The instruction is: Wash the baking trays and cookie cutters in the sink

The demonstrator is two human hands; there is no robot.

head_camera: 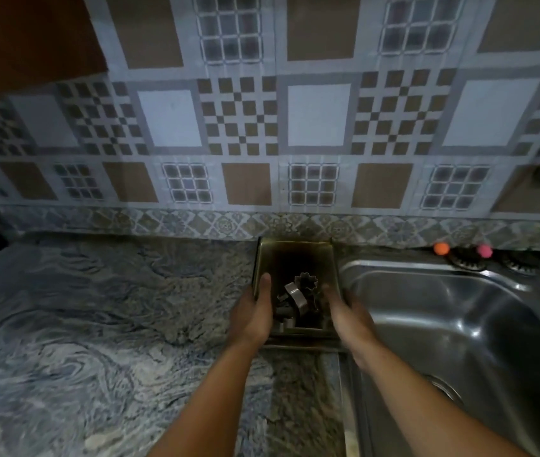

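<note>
Gripping a baking tray (263, 255) by its two long sides, your left hand (253, 315) hooks its thumb over the left rim and your right hand (344, 313) curls round the right one. Cookie cutters (298, 298) lie heaped inside the tray. It sits over the marbled counter (97, 308), just beside the steel sink (460, 324).

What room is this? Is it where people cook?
Most likely a home kitchen. There is a shiny metal sink set into a marbled countertop, patterned wall tiles behind it, and a baking tray with cookie cutters in it, held by two hands.
</note>
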